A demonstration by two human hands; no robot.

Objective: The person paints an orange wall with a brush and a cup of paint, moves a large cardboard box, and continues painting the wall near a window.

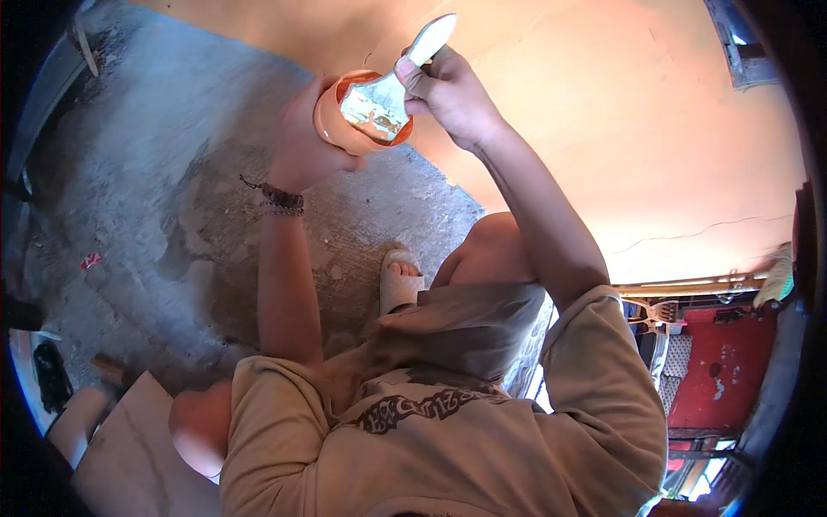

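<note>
My left hand (306, 142) is wrapped round an orange cup-shaped container (357, 140), its open top facing up towards me. In my right hand (452, 95) is a paintbrush (379, 102) with a pale handle, gripped near the neck between thumb and fingers. The wide, paint-smeared end of the brush lies over the container's mouth; its bristle tip dips inside or rests at the rim, I cannot tell which. How much paint the container holds is hidden behind the brush.
An orange wall (620, 129) with fine cracks rises at the right, beside the stained concrete floor (233, 258). My sandalled foot (401, 276) stands below the container. Pale boards (129, 439) lie at lower left. Household items and a red panel (724, 370) are at lower right.
</note>
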